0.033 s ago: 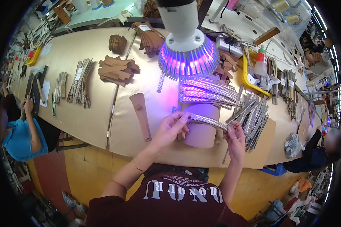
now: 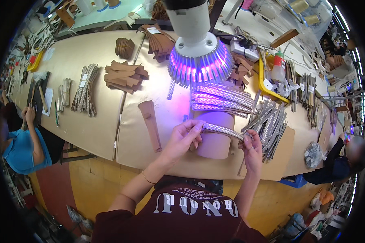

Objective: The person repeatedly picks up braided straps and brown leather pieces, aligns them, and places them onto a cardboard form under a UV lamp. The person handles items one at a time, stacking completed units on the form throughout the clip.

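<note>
A braided silver strap [image 2: 223, 129] lies bent across the top of a pale cardboard-like cylinder [image 2: 213, 146]. My left hand [image 2: 185, 137] pinches the strap's left end between thumb and fingers. At the other end, my right hand [image 2: 251, 146] grips the strap with its fingertips. Several more braided straps [image 2: 221, 99] rest side by side over the far part of the cylinder, tinted violet by the glowing lamp [image 2: 200, 60] above them. To the right of my right hand is a loose pile of braided straps [image 2: 271, 129].
A folded brown strip [image 2: 150, 124] and a heap of brown strips [image 2: 125, 76] lie to the left. Bundled braided straps [image 2: 85, 89] sit farther left. A yellow tray [image 2: 267, 90] holds a red-labelled bottle [image 2: 278, 69]. One person sits at far left [image 2: 26, 146], another at far right [image 2: 332, 166].
The view has shifted very slightly. Both hands keep their hold on the strap ends, and nothing else has visibly moved.
</note>
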Motion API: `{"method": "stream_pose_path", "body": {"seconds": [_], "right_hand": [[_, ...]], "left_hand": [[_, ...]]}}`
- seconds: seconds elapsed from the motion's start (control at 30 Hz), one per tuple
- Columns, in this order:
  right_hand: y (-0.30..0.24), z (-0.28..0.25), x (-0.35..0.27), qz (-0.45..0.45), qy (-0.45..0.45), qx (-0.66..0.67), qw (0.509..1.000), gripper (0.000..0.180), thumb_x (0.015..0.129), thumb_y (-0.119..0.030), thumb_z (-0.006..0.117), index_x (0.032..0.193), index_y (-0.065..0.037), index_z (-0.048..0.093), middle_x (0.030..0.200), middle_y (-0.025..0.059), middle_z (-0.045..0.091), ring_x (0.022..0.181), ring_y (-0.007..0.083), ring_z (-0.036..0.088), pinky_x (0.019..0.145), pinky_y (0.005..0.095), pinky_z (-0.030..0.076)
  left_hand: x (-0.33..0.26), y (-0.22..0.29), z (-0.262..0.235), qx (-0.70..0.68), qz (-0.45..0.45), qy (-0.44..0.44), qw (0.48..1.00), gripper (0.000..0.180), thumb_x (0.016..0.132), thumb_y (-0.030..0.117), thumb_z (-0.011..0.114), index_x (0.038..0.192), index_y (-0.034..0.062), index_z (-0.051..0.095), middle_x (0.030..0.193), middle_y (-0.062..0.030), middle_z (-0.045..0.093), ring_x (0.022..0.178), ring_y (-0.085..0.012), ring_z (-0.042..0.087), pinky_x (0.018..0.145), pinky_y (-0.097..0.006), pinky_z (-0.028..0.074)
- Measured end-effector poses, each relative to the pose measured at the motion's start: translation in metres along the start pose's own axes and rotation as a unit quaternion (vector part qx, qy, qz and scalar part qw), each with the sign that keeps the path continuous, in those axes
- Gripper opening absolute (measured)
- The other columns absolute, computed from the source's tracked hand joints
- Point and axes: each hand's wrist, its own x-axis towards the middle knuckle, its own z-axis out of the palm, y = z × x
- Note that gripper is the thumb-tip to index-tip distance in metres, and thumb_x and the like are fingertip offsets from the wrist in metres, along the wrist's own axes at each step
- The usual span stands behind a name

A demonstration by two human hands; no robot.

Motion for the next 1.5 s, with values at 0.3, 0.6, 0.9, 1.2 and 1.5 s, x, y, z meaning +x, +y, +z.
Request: {"method": "stream_pose_path", "body": {"seconds": [0.3,0.6,0.9,1.2,1.5], "right_hand": [[-0.053,0.031,-0.004,-0.094,0.031,-0.082,0.992,0.025,0.092,-0.003,0.064,0.113,-0.005,0.051,0.087,0.0014,0.060,0.076,0.0087,0.053,0.071,0.0226,0.043],[-0.095,0.077,0.046,-0.269,0.070,-0.253,0.927,0.028,0.088,-0.007,0.070,0.110,-0.006,0.052,0.077,0.0003,0.058,0.065,0.0064,0.050,0.054,0.0219,0.038],[-0.078,0.076,0.054,-0.334,0.192,-0.450,0.806,0.036,0.079,-0.018,0.080,0.105,-0.005,0.059,0.089,0.0069,0.060,0.067,0.0162,0.051,0.061,0.0310,0.045],[-0.058,-0.010,0.027,-0.196,0.390,-0.389,0.812,0.026,0.083,-0.021,0.076,0.101,-0.004,0.067,0.082,0.0054,0.067,0.059,0.0116,0.051,0.055,0.0287,0.044],[-0.034,-0.068,0.028,-0.090,0.358,-0.444,0.816,0.041,0.082,-0.020,0.078,0.115,-0.003,0.060,0.073,0.0023,0.058,0.059,0.0106,0.050,0.057,0.0269,0.044]], "left_hand": [[0.007,0.034,0.004,0.053,0.062,0.006,0.997,0.019,0.097,0.017,0.063,0.104,-0.0001,0.066,0.077,0.0017,0.060,0.064,-0.0036,0.051,0.057,-0.019,0.040],[0.059,0.053,-0.004,0.105,0.236,0.108,0.960,0.010,0.096,0.011,0.062,0.102,0.0029,0.065,0.079,-0.0005,0.062,0.066,-0.0058,0.055,0.055,-0.021,0.040],[0.079,0.026,-0.020,0.131,0.215,0.183,0.950,0.014,0.097,0.009,0.059,0.107,0.0007,0.062,0.072,0.0084,0.049,0.055,0.0014,0.034,0.047,-0.017,0.024],[0.038,0.027,-0.038,0.219,0.254,0.207,0.919,0.014,0.098,0.007,0.055,0.107,0.0000,0.062,0.077,0.0043,0.050,0.060,-0.0010,0.037,0.052,-0.019,0.028],[0.003,0.009,-0.032,0.252,0.208,0.214,0.921,0.014,0.097,0.008,0.056,0.106,-0.0006,0.063,0.089,-0.0016,0.059,0.072,-0.0057,0.050,0.065,-0.021,0.042]]}}
